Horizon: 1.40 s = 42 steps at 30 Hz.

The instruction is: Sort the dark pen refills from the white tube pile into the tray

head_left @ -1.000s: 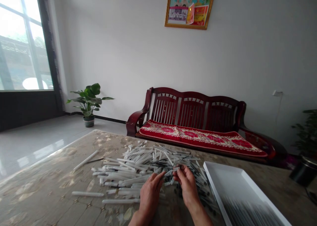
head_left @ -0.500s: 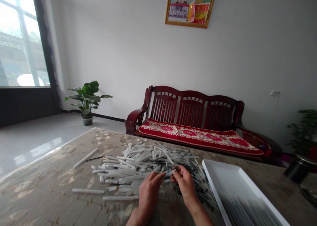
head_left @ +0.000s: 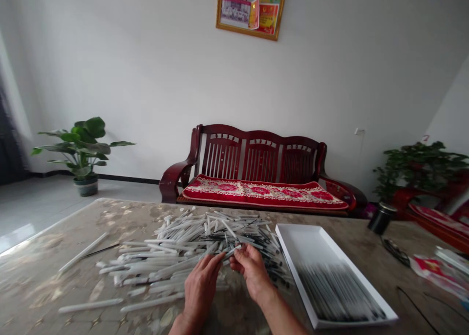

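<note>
Both hands meet over the near right side of a heap of slim white pen barrels (head_left: 172,264) on the table. My left hand (head_left: 201,283) pinches one end of a pale pen (head_left: 231,252). The fingers of my right hand (head_left: 252,271) are closed around its other end, partly hiding it. Thin dark rods (head_left: 269,249), perhaps refills or pens, lie at the heap's right side. To the right of my right hand, a shallow white box (head_left: 299,237) holds many dark-and-clear pens (head_left: 331,293) laid side by side, somewhat blurred.
Loose pen barrels (head_left: 91,305) and a thin dark rod (head_left: 100,251) lie left on the patterned tablecloth (head_left: 47,256). At right are a black cylindrical container (head_left: 381,217), cables (head_left: 395,252) and a red-and-clear plastic bag (head_left: 436,271). A wooden bench (head_left: 252,154) stands behind the table.
The view has swung to the right, bringing the whole front of the box, the bag and more of the right side into sight. Both hands still hold the pen over the heap.
</note>
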Available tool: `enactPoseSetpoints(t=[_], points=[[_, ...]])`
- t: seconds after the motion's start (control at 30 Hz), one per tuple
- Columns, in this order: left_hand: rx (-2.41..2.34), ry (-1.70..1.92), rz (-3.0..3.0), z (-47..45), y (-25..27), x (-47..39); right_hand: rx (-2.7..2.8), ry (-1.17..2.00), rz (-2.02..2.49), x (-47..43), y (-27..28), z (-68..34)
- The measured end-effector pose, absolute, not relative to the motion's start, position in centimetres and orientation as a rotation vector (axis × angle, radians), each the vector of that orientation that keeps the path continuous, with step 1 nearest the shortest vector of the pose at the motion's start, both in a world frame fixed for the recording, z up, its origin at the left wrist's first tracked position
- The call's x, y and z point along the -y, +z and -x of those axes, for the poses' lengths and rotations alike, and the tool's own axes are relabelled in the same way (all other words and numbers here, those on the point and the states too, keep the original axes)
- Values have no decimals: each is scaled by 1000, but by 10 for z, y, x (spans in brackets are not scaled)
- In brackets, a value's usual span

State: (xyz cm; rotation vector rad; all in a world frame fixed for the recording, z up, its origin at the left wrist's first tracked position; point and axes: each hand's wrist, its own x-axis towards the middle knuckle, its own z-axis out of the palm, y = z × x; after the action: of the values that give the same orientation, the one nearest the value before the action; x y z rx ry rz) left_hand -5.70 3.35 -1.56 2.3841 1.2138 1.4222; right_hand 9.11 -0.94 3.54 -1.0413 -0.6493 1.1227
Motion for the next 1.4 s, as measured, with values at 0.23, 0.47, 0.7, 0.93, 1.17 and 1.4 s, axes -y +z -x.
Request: enactPoseSetpoints(t=[0.23, 0.47, 0.7, 0.93, 1.17, 1.4], points=[[-1063, 1393, -2030, 44, -28, -30, 805, 1088, 1111, 19, 27, -85], [-1174, 1448, -2017, 54, -20, -32, 1068, 444, 1594, 11, 55, -180], [-1229, 1561, -2130, 56, -22, -34, 1251, 48, 2067, 12, 91, -310], [-1136, 1540, -2249, 57, -29, -35, 1555, -87, 2456, -4, 60, -318], [-1138, 1429, -2282, 65, -37, -44, 1648, -150, 2490, -29, 38, -312], [-1137, 1406, -2259, 64, -35, -42, 1241, -29, 2236, -32, 45, -330]])
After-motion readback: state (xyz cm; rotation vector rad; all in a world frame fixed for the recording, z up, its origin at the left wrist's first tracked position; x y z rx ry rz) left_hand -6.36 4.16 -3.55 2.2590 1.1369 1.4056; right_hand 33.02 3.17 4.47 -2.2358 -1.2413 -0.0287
